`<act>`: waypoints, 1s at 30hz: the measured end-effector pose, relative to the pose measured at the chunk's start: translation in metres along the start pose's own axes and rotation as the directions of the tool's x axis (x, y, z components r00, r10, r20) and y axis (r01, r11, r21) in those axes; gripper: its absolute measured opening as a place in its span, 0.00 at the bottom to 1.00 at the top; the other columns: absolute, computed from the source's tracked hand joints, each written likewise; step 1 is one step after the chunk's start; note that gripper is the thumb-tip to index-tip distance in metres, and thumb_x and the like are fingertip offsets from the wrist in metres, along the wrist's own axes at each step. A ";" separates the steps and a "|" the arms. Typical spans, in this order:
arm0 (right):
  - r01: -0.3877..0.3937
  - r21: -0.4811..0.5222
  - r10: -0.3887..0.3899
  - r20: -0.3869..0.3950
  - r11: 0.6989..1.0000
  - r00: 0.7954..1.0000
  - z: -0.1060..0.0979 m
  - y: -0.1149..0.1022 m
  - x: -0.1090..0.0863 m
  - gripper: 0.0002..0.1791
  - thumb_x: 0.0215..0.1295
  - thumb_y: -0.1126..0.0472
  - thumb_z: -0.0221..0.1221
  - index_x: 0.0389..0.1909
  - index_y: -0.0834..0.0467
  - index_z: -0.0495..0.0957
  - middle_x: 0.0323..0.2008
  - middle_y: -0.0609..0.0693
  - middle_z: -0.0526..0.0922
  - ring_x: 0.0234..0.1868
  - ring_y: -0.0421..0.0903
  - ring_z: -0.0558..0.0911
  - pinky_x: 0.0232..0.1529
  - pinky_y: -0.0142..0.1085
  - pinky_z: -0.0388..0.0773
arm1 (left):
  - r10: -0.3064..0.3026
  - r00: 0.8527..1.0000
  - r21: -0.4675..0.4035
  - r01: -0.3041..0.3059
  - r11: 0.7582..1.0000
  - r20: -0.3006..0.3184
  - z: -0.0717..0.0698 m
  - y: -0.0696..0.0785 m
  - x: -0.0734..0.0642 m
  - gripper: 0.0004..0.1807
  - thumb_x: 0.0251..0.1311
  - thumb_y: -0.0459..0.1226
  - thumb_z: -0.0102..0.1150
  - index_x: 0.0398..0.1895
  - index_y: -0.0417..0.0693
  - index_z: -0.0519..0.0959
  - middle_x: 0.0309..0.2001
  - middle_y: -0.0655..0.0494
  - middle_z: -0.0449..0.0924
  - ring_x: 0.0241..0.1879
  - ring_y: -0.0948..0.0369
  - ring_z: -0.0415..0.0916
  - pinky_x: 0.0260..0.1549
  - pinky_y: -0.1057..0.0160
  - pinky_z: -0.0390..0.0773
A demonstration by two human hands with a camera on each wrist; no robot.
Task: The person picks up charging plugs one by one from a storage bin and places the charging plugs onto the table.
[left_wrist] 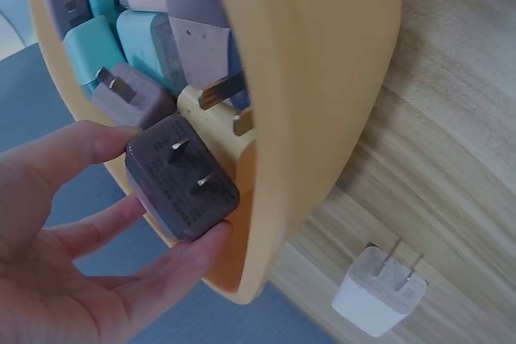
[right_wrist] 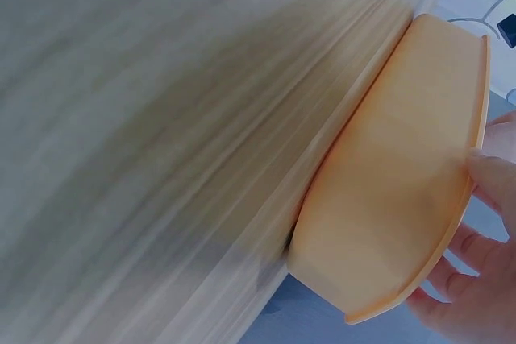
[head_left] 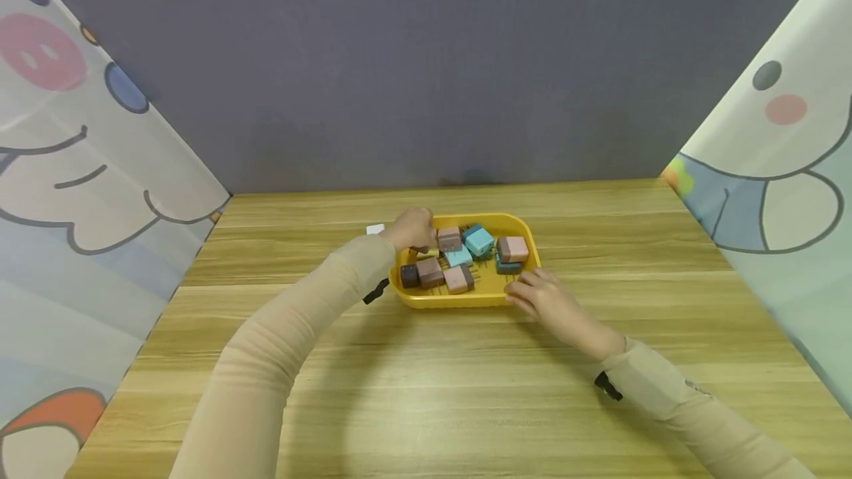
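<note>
I read the left hand [head_left: 410, 230] as pinching one dark charger [left_wrist: 171, 187] between its thumb and fingers at opposite edges of the block. The charger is at the left end of the yellow tray [head_left: 466, 302], beside the yellow charger [left_wrist: 208, 122], with its two metal prongs facing my left wrist camera. The right hand [head_left: 552, 309] grips the tray's near rim by the right corner. I judge the charger to be light but dense for its bulk, rigid, and somewhat slippery on its smooth casing; the prongs are the part likeliest to bend or snag on neighbouring blocks. Take hold across two opposite side walls, fingers clear of the prong face. The tray appears to be stiff, light plastic, best held at the rim. Count, from my head view: two hands; one tray; nine chargers in the tray besides the pinched one, namely one black [head_left: 407, 276], one brown [head_left: 429, 270], two pink-and-brown [head_left: 455, 281], one mauve [head_left: 449, 238], one light blue [head_left: 457, 254], one teal [head_left: 478, 241], one dark teal [head_left: 507, 267] and the yellow one. Overlap may hide others. One white charger [left_wrist: 372, 302] lies outside the tray on the table [head_left: 426, 390].
</note>
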State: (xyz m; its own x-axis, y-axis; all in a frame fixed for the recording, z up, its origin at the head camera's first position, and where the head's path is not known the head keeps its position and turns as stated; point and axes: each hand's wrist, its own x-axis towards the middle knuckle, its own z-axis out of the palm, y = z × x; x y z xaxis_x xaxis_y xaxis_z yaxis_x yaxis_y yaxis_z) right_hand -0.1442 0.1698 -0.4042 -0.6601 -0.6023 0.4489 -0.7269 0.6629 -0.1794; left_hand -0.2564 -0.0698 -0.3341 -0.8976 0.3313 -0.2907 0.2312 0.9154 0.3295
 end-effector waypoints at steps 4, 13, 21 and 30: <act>-0.002 -0.003 0.002 0.009 1.000 1.000 0.000 0.000 -0.001 0.08 0.52 0.63 0.60 0.34 0.61 0.79 0.29 0.49 0.76 0.34 0.46 0.72 0.44 0.48 0.70 | 0.000 1.000 -0.006 0.000 1.000 0.019 -0.003 -0.001 -0.002 0.07 0.56 0.36 0.53 0.35 0.40 0.72 0.32 0.49 0.74 0.28 0.58 0.67 0.28 0.63 0.67; -0.014 -0.002 0.014 0.024 1.000 1.000 -0.001 -0.001 0.000 0.08 0.52 0.63 0.60 0.34 0.60 0.79 0.30 0.49 0.76 0.34 0.47 0.73 0.46 0.49 0.70 | 0.011 0.999 -0.085 -0.006 0.996 0.053 -0.015 -0.002 -0.009 0.10 0.58 0.36 0.50 0.40 0.39 0.71 0.33 0.49 0.74 0.25 0.59 0.68 0.29 0.63 0.69; -0.022 0.002 0.022 0.027 1.000 0.999 -0.002 -0.001 0.000 0.08 0.53 0.62 0.59 0.34 0.60 0.79 0.30 0.49 0.76 0.34 0.47 0.73 0.45 0.49 0.70 | 0.084 0.996 -0.081 -0.085 0.993 -0.011 -0.028 -0.010 -0.020 0.15 0.56 0.38 0.51 0.43 0.38 0.72 0.41 0.45 0.75 0.33 0.56 0.71 0.37 0.58 0.71; -0.012 0.001 0.012 0.019 1.000 1.000 -0.001 -0.001 0.001 0.08 0.52 0.63 0.60 0.33 0.60 0.79 0.29 0.49 0.76 0.34 0.47 0.73 0.45 0.49 0.70 | 0.060 0.996 -0.107 -0.067 0.992 -0.068 -0.040 -0.021 -0.034 0.21 0.48 0.36 0.60 0.47 0.38 0.72 0.43 0.42 0.73 0.36 0.54 0.70 0.33 0.61 0.74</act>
State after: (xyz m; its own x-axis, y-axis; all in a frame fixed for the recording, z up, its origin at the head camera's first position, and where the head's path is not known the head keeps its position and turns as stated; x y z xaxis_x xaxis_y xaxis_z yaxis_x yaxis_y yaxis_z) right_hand -0.1441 0.1695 -0.4029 -0.6723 -0.6028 0.4298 -0.7192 0.6695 -0.1859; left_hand -0.2459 -0.1098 -0.2951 -0.9056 0.3692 -0.2088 0.2491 0.8614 0.4427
